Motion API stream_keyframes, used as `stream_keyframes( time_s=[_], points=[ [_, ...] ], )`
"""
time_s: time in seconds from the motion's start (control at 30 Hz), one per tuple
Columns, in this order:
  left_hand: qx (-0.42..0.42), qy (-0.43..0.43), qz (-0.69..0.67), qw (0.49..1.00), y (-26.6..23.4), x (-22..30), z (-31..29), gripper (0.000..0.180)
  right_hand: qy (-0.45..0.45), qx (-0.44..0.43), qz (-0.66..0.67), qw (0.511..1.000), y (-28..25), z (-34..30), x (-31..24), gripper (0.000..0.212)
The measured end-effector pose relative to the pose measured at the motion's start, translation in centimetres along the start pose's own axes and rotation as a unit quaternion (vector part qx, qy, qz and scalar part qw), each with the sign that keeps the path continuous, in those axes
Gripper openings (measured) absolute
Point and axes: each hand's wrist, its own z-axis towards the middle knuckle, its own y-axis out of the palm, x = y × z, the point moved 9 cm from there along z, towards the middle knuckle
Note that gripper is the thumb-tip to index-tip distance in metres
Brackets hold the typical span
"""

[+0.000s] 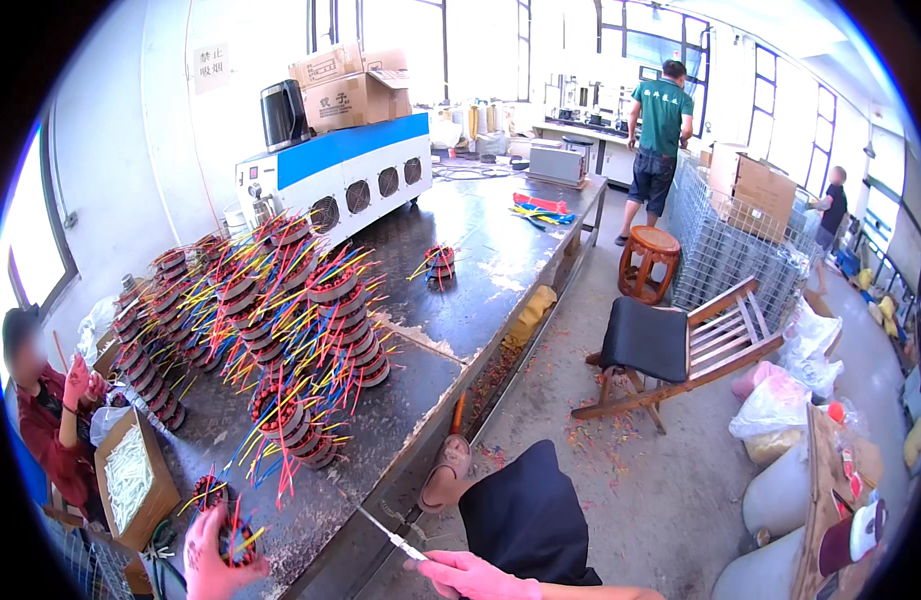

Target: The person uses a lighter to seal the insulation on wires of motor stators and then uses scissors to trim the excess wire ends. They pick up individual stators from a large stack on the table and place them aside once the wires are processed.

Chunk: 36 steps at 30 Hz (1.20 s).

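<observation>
My left hand point(215, 560) grips a wire-wound motor stator point(238, 542) at the near edge of the dark workbench point(420, 385). Yellow, red and blue leads stick out of the stator. Just beyond it, another small stator point(209, 490) lies on the bench. My right hand point(480, 578) is closed around a slim tool with a long thin metal shaft point(378, 523), pointing up and left over the bench edge; its exact kind is unclear. Tall stacks of stators point(295, 435) with loose coloured leads rise farther back.
At left, a cardboard box point(156, 503) holds white tubes beside a person in dark red point(55, 430). A blue-and-white machine point(345, 180) stands at the back of the bench. A tilted wooden chair point(670, 350), a stool point(649, 263) and wire cages point(715, 250) occupy the right side.
</observation>
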Motion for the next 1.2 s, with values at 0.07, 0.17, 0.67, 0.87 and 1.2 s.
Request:
stream_keyframes(
  time_s=[0.07,0.17,0.67,0.87,1.2],
  points=[
    [-0.002,-0.055,-0.020,0.998,1.9,-3.6,-2.7,0.101,0.004,-0.013,-0.006,1.000,1.3,0.2,0.3,0.039],
    [0.006,-0.070,-0.053,0.996,4.3,-6.7,-4.4,0.098,0.009,-0.038,-0.011,0.999,2.7,1.2,1.2,0.039],
    [-0.024,-0.075,-0.081,0.994,6.2,-9.2,-6.1,0.091,0.166,-0.001,-0.144,0.975,8.5,3.0,3.1,0.039],
    [0.007,-0.132,-0.021,0.991,6.7,-8.9,-6.6,0.101,0.149,-0.029,-0.148,0.977,9.2,4.1,2.8,0.040],
    [-0.011,-0.139,0.026,0.990,7.4,-8.3,-5.9,0.105,0.218,-0.028,-0.117,0.968,8.5,4.8,3.3,0.035]
  ],
)
